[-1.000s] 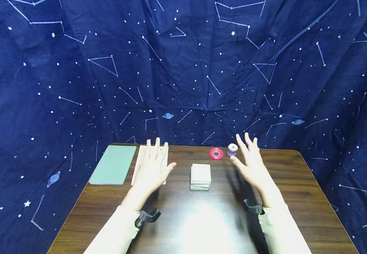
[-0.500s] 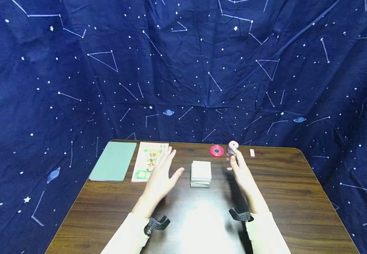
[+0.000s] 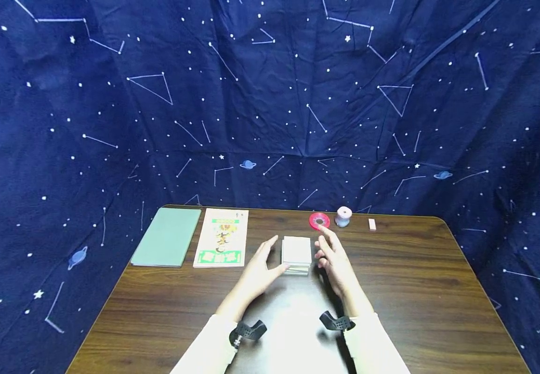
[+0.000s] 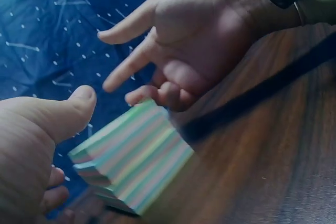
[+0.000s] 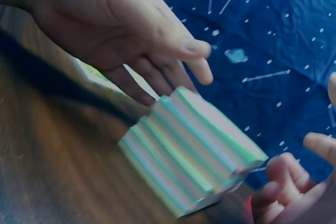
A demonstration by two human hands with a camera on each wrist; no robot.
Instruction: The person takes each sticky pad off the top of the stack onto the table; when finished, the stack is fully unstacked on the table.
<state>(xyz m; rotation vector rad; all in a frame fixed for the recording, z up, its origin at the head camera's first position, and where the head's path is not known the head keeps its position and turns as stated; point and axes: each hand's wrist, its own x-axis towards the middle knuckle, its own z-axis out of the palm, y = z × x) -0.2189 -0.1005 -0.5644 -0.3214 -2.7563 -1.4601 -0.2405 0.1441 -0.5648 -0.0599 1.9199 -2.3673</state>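
Moved: left hand (image 3: pixel 258 275) and right hand (image 3: pixel 339 267) are being brought inward since the earlier frame.
Grip: nothing is being gripped; left fingers are being held apart from the thumb, right fingers loosely bent; contact cannot be told.
Stack (image 3: pixel 297 250): it is being borne by the table (image 3: pixel 419 291), between the hands.
Placement: opposite sides are being flanked, seemingly for even reach.
Containers: none is being shown.

Seeing green, pink, yellow and blue stripes along the stack (image 4: pixel 137 157), pinkish-red on the disc (image 3: pixel 314 220)! Catching white constellations across navy cloth (image 3: pixel 270 98), brown grain on the surface (image 3: pixel 419 291)!
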